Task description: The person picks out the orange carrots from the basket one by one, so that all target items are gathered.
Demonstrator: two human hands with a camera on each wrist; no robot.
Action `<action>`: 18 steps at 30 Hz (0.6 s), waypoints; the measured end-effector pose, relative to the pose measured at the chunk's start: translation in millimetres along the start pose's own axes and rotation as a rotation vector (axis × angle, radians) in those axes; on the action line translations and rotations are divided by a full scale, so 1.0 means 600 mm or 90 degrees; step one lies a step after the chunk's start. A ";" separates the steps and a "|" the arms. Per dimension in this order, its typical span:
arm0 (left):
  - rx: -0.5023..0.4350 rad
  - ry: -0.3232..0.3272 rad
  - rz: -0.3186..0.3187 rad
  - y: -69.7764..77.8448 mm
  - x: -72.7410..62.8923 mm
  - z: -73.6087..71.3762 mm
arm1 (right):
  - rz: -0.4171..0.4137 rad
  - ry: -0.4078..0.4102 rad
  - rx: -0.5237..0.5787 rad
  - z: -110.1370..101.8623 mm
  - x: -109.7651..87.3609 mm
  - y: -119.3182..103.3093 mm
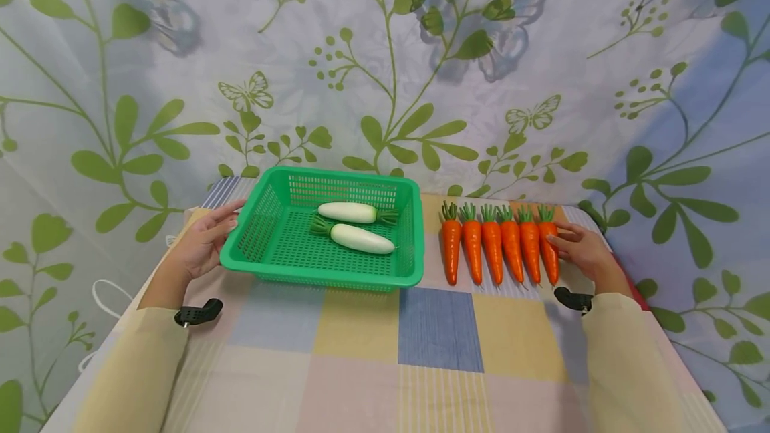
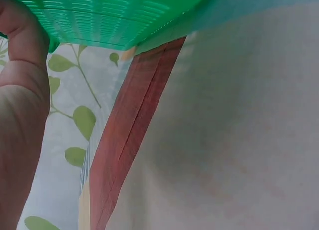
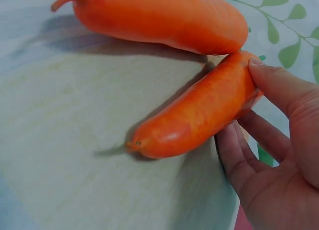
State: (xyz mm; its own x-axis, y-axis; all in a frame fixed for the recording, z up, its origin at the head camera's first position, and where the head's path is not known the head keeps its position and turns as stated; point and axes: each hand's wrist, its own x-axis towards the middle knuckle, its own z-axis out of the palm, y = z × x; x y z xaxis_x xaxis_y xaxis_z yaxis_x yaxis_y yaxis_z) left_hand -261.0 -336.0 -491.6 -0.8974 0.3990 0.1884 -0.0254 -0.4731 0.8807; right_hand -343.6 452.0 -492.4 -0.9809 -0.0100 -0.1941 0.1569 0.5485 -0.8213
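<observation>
Two white radishes with green tops, a rear radish (image 1: pixel 345 212) and a front radish (image 1: pixel 363 238), lie in a green plastic basket (image 1: pixel 321 277). My left hand (image 1: pixel 203 240) is at the basket's left side, its fairly straight fingers right at the rim; the left wrist view shows part of this hand beside the basket wall (image 2: pixel 99 16). My right hand (image 1: pixel 580 249) holds the rightmost carrot (image 1: pixel 549 252) of a row. In the right wrist view, the thumb lies on the upper part of that carrot (image 3: pixel 199 113), with fingers around its far side.
Several more orange carrots (image 1: pixel 492 252) lie side by side between the basket and my right hand, tops pointing away. A patchwork cloth (image 1: pixel 439 333) covers the table. Behind it hangs a leaf-and-butterfly curtain (image 1: pixel 361 105). A white cable (image 1: pixel 105 296) loops off the left edge.
</observation>
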 end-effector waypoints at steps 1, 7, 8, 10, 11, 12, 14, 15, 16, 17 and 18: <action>-0.010 0.002 0.004 0.000 0.000 0.000 | -0.005 0.002 -0.006 0.000 0.001 -0.001; 0.000 0.027 -0.003 0.001 0.000 0.004 | -0.013 0.022 -0.001 0.000 0.006 -0.005; 0.009 0.037 -0.009 0.002 0.000 0.005 | -0.012 0.025 0.000 -0.001 0.006 -0.005; 0.033 0.061 -0.020 0.003 0.000 0.008 | -0.011 0.034 -0.010 -0.001 0.007 -0.004; 0.050 0.071 -0.025 0.004 0.001 0.010 | -0.009 0.039 -0.011 -0.001 0.007 -0.003; 0.069 0.081 -0.032 0.005 0.001 0.012 | -0.006 0.045 -0.019 0.000 0.007 -0.003; 0.114 0.101 -0.045 0.007 0.003 0.016 | -0.001 0.058 -0.030 0.000 0.007 -0.002; 0.134 0.107 -0.052 0.009 0.004 0.018 | 0.001 0.064 -0.033 0.001 0.007 -0.001; 0.154 0.113 -0.059 0.010 0.004 0.020 | 0.003 0.070 -0.036 0.002 0.007 0.000; 0.169 0.119 -0.068 0.012 0.004 0.022 | 0.004 0.075 -0.034 0.003 0.007 0.000; 0.183 0.125 -0.074 0.014 0.005 0.024 | 0.004 0.079 -0.036 0.003 0.007 0.000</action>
State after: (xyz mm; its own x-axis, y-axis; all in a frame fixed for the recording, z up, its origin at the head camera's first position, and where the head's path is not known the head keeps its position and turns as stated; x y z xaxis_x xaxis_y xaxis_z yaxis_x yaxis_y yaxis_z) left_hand -257.5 -327.8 -477.4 -0.9638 0.2660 0.0170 -0.0331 -0.1824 0.9827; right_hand -347.5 450.3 -494.3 -0.9870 0.0956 -0.1289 0.1605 0.5941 -0.7882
